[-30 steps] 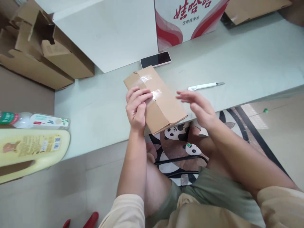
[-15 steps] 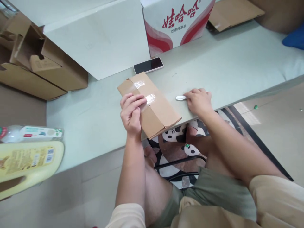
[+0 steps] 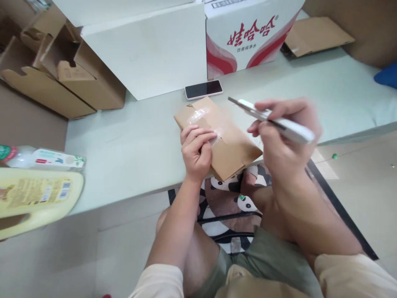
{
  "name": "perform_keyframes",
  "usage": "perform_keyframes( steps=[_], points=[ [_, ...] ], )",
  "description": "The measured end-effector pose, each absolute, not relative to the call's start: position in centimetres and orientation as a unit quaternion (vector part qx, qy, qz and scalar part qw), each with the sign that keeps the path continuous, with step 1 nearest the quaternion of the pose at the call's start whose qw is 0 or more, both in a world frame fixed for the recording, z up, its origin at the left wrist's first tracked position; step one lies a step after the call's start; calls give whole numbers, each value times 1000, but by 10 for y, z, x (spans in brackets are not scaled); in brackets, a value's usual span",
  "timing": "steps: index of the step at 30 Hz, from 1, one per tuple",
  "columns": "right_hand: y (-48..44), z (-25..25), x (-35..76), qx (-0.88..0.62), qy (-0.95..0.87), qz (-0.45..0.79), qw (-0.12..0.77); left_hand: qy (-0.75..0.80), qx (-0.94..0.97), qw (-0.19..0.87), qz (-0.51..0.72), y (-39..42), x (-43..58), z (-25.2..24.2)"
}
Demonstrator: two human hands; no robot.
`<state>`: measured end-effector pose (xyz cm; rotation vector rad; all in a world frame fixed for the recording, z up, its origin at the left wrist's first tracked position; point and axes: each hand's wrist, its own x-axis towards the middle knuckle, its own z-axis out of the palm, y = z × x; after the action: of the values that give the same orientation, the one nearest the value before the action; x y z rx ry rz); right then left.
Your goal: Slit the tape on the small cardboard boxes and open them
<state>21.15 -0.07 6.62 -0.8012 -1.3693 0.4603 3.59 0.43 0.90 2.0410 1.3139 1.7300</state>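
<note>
A flat brown cardboard box (image 3: 237, 147) with strips of clear tape across its seam rests at the table's front edge, one corner jutting past it. My left hand (image 3: 197, 152) is closed on the box's left side, fingers lying over the tape and seam. To the right of the box, raised above the table, my right hand (image 3: 287, 138) grips a white utility knife (image 3: 296, 130). Its blade is out and points up and left, apart from the cardboard. The right hand is slightly blurred.
Behind the box lie a phone (image 3: 204, 90), a white panel (image 3: 145, 58) and a white-and-red carton (image 3: 248, 41). Open cardboard boxes (image 3: 80, 87) stand at left. A yellow jug (image 3: 40, 198) and a plastic bottle (image 3: 26, 158) are nearer. Flattened cardboard (image 3: 319, 35) lies back right.
My right hand has picked the utility knife up off the table and lifted it, blade now showing. The left hand still grips the box; the whole view has shifted somewhat.
</note>
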Motion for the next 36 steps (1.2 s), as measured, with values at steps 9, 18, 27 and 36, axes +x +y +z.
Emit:
perform_keyframes(
  steps=[9,18,27,36],
  points=[
    [-1,76,187,-414,-654,315,549,424,678,98,592,5,33,10],
    [2,80,191,-476,-685,291,469,442,678,93,579,6,33,7],
    [-7,79,181,-442,-733,186,483,414,649,108,629,6,36,4],
    [-27,75,195,-424,-681,143,580,440,644,97,618,4,38,6]
  ],
)
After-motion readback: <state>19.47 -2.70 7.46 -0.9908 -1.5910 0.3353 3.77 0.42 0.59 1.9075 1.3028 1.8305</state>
